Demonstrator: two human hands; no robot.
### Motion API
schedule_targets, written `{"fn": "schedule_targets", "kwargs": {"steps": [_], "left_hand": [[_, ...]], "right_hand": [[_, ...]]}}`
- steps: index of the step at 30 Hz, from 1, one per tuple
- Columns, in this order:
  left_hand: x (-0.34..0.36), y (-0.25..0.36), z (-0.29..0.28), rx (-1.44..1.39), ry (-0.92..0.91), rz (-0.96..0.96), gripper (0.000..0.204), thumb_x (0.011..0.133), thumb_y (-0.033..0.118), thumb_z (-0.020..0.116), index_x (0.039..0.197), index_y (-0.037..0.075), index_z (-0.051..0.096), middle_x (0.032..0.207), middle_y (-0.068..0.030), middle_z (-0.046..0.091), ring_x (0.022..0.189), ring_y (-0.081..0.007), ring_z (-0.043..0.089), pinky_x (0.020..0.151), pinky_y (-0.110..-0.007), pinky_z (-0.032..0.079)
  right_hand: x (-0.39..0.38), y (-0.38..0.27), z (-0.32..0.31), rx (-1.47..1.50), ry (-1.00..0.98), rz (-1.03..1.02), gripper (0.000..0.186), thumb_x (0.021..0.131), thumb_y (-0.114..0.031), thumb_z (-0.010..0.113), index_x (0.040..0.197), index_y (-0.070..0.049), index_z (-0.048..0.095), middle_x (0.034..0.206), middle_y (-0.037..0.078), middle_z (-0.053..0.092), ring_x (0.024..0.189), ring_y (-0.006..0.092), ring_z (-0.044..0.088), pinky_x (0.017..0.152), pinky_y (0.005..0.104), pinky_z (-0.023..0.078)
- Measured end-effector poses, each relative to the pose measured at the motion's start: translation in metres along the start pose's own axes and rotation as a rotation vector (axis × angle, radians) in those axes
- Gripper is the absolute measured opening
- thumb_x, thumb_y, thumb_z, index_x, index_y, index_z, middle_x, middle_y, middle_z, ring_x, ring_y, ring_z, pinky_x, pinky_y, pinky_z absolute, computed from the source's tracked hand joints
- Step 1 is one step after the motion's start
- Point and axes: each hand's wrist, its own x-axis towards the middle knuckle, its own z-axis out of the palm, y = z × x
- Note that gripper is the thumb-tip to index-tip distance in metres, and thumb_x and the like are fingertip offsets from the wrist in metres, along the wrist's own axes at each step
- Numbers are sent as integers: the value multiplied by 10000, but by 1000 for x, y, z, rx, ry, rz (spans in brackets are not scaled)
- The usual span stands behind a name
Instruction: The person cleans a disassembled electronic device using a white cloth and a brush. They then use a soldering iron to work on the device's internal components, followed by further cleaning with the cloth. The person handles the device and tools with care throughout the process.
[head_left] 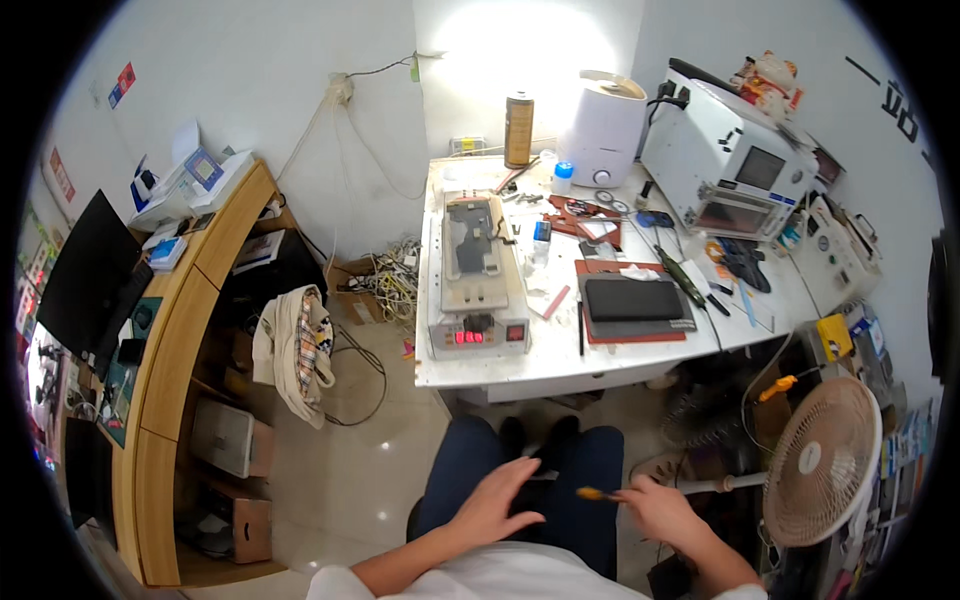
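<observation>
My left hand hovers over my lap with its fingers stretched out and thumb apart, holding nothing. To the right, my right hand is closed around a thin tool with an orange-brown tip, which looks like a small brush and points left. Both hands are below the front edge of the white workbench. On the bench, a heating plate machine with a red display carries a phone-sized frame. A dark flat slab lies on a red-brown mat.
Behind stand a spray can, a white humidifier and a white box-shaped machine. A screwdriver-like green tool lies among small parts. At right is a fan; at left, a wooden desk and a hanging cloth bag.
</observation>
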Motion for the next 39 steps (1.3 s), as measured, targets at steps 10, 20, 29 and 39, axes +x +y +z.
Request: {"fn": "schedule_targets", "kwargs": {"steps": [10, 20, 29, 39], "left_hand": [[23, 82, -56, -164, -97, -68, 270, 944, 177, 783, 1201, 95, 763, 1107, -97, 754, 1070, -288, 702, 867, -384, 569], [52, -50, -103, -429, 852, -174, 302, 1050, 23, 583, 1350, -18, 578, 1168, -128, 699, 1018, -203, 689, 958, -337, 545], [-17, -200, -63, 23, 858, -652, 432, 1015, 12, 614, 1434, -35, 520, 1240, -180, 639, 1116, -281, 649, 1015, -414, 520], [11, -242, -61, 529, 688, -588, 560, 973, 147, 688, 1476, -18, 506, 1411, -236, 560, 1301, -447, 511, 1146, -522, 379]], "right_hand": [[53, -91, -128, 649, 121, -456, 175, 937, -127, 797, 1101, -65, 801, 934, 79, 747, 791, 210, 712, 683, 306, 555], [215, -145, -281, 177, 619, -605, 152, 948, -101, 765, 1081, -31, 781, 793, 78, 699, 633, 182, 636, 589, 322, 492], [265, -192, -300, 145, 248, -702, 146, 975, -217, 762, 975, -74, 787, 822, 36, 727, 694, 233, 709, 610, 320, 564], [289, -186, -298, 186, 253, -848, 183, 970, -237, 761, 1012, -58, 766, 805, 58, 724, 666, 177, 683, 583, 325, 527]]}}
